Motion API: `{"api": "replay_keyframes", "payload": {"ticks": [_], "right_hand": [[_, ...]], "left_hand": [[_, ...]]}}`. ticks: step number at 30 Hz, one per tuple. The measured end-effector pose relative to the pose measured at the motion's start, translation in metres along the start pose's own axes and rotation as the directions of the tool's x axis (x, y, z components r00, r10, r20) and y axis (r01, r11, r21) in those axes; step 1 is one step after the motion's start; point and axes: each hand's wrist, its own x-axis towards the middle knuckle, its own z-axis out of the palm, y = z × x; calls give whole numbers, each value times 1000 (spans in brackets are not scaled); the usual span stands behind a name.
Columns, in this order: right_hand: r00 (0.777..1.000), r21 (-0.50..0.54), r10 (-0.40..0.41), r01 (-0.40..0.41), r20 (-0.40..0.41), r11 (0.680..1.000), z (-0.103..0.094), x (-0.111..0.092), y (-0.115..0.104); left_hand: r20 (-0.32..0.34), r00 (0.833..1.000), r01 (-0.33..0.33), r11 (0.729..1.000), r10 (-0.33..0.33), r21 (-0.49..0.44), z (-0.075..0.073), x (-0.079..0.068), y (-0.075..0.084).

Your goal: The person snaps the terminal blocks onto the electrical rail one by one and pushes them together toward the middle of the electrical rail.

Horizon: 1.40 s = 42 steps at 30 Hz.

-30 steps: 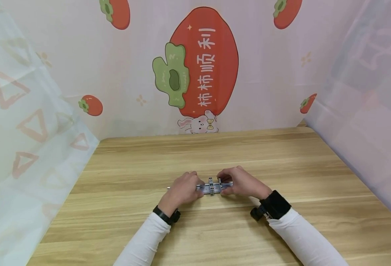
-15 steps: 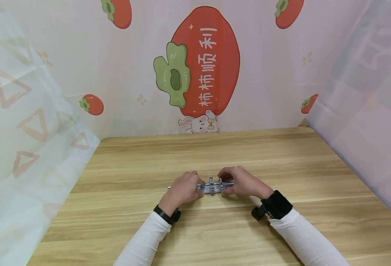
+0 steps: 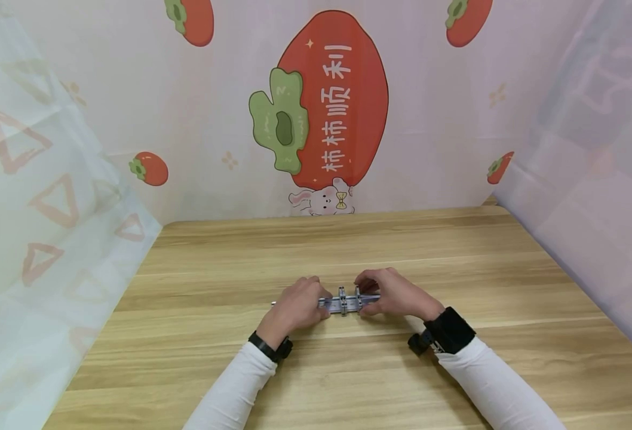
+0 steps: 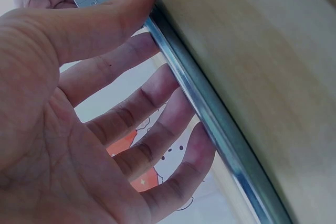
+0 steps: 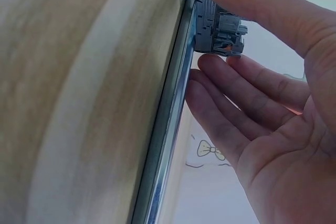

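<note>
A metal DIN rail (image 3: 334, 306) lies crosswise on the wooden table. My left hand (image 3: 297, 304) holds its left part, thumb along the near edge and fingertips on the far edge, as the left wrist view shows on the rail (image 4: 210, 114). One grey terminal block (image 3: 342, 301) stands across the rail between the hands. Just right of it is a second terminal block (image 3: 358, 300), which my right hand (image 3: 398, 294) pinches between thumb and fingers. In the right wrist view the thumb presses on the grey blocks (image 5: 220, 30), and the lower fingertips touch or nearly touch the rail.
The wooden table (image 3: 316, 370) extends around the rail on all sides. A printed curtain (image 3: 214, 119) hangs behind its back edge, with more pale sheeting at left and right. Black wrist-worn devices (image 3: 447, 330) sit on both wrists.
Very little differs. My right hand has shifted slightly to the right, and more of the terminal block at its fingers shows. My left hand keeps its hold on the rail.
</note>
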Motion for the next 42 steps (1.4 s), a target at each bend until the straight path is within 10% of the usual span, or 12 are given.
{"api": "replay_keyframes", "payload": {"ticks": [42], "right_hand": [[998,17,-36,37,-53,999,18,4,-8]], "left_hand": [[10,1000,1,1000,-1,14,-2,-1,0]]}}
